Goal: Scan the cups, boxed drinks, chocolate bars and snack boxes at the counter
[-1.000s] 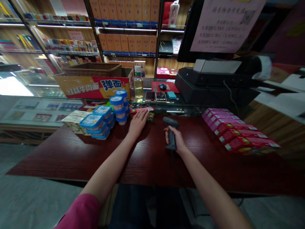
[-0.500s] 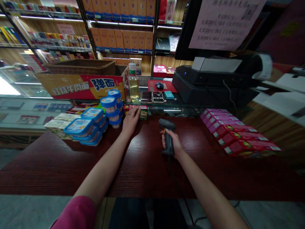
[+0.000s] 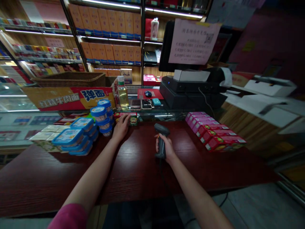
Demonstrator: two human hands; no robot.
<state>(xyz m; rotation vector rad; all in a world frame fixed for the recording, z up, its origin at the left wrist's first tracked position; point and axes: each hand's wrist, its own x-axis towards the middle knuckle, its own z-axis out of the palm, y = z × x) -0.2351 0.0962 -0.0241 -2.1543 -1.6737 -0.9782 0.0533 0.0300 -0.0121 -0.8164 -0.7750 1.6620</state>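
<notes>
My right hand [image 3: 166, 147] is wrapped around the handle of a dark grey barcode scanner [image 3: 162, 140], held over the middle of the dark wooden counter [image 3: 135, 165]. Its head points up and away from me, and a cable hangs from its base. My left hand [image 3: 121, 128] reaches to the counter's back edge, with bent fingers over a small red box [image 3: 133, 119]; part of the box is hidden under them. Just left of that hand stands a stack of round blue-lidded tubs [image 3: 102, 119]. Rectangular blue-lidded tubs [image 3: 69, 136] are piled farther left.
Pale packs [image 3: 45, 136] lie at the left. On the right is a row of pink and red boxes [image 3: 212, 132]. Behind the counter stand a bottle of yellow liquid [image 3: 123, 95], two phones [image 3: 146, 104], a mouse [image 3: 148, 93], a carton [image 3: 69, 98] and a monitor [image 3: 166, 47].
The camera view has turned right and tilted up, so everything sits farther left and mostly lower. Both hands keep nearly the same places over the counter, left on the box and right around the scanner.
</notes>
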